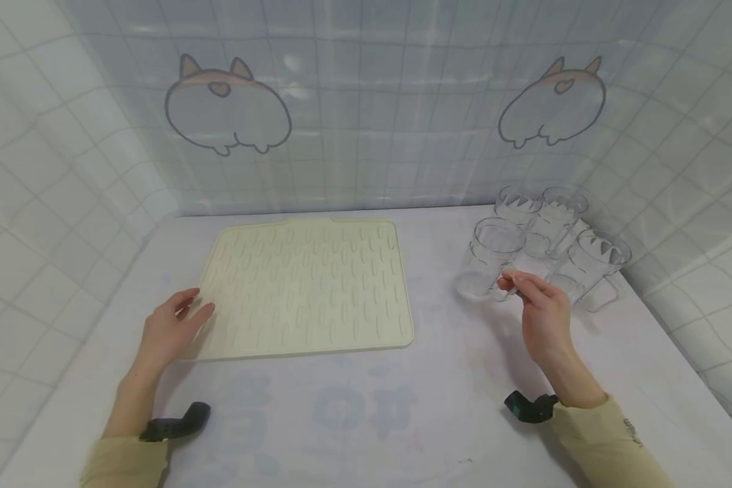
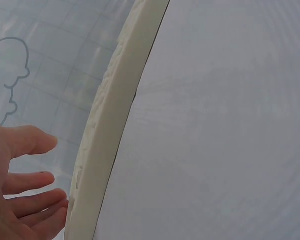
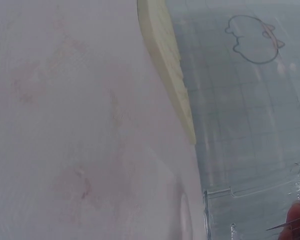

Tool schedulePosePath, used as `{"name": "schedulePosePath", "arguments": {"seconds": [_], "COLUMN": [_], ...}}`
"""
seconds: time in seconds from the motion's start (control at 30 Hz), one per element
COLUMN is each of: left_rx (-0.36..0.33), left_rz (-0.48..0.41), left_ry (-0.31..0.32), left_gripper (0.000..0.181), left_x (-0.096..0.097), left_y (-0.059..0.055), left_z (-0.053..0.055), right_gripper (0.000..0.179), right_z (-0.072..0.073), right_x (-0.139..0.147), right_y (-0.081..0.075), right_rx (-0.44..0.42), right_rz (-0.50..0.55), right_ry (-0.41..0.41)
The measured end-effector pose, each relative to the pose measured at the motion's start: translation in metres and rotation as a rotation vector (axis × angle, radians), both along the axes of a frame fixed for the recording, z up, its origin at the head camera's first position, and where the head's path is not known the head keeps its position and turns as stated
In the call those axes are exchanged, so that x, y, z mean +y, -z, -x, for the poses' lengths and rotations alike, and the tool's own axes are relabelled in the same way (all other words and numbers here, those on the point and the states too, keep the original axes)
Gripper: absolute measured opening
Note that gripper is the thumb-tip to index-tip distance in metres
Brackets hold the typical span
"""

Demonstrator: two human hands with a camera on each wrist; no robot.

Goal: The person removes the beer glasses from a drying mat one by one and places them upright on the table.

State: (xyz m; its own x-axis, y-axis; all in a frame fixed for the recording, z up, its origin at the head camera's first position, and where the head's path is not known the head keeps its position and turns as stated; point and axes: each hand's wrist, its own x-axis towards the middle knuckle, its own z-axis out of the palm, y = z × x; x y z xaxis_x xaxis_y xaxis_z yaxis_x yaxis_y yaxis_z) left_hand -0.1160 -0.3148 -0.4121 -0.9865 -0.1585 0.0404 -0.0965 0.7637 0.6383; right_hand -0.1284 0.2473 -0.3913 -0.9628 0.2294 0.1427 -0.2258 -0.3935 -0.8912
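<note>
My right hand (image 1: 545, 312) pinches the handle of a clear glass mug (image 1: 486, 261), the nearest of several on the right of the table. In the right wrist view, parts of the mug (image 3: 220, 192) and my fingertips (image 3: 292, 220) show at the lower right corner. Whether its base touches the table is hard to tell. At the left edge of a cream ridged drying mat (image 1: 305, 285), my left hand (image 1: 171, 325) is held with loosely bent fingers and nothing in its grasp. The left wrist view shows these fingers (image 2: 30, 185) beside the mat's rim (image 2: 107, 115).
More clear glass mugs stand close by: one at the back (image 1: 517, 207), another beside it (image 1: 561, 220), and one to the right (image 1: 594, 261) of my right hand. A tile-patterned back wall (image 1: 390, 135) with cartoon animal drawings and side walls border the white table (image 1: 366, 420).
</note>
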Motion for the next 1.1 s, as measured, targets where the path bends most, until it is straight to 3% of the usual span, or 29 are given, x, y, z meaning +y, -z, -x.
{"name": "schedulePosePath", "arguments": {"seconds": [0.57, 1.1], "left_rx": [-0.029, 0.014], "left_rz": [0.042, 0.033], "left_ry": [-0.038, 0.004], "left_gripper": [0.071, 0.071], "left_x": [0.006, 0.003], "left_y": [0.001, 0.005], "left_z": [0.002, -0.004], "right_gripper": [0.014, 0.012], "right_z": [0.004, 0.006], "right_x": [0.011, 0.022], "right_y": [0.006, 0.013], "right_rx": [-0.021, -0.016], "right_rz": [0.133, 0.228], "right_ry": [0.242, 0.431]}}
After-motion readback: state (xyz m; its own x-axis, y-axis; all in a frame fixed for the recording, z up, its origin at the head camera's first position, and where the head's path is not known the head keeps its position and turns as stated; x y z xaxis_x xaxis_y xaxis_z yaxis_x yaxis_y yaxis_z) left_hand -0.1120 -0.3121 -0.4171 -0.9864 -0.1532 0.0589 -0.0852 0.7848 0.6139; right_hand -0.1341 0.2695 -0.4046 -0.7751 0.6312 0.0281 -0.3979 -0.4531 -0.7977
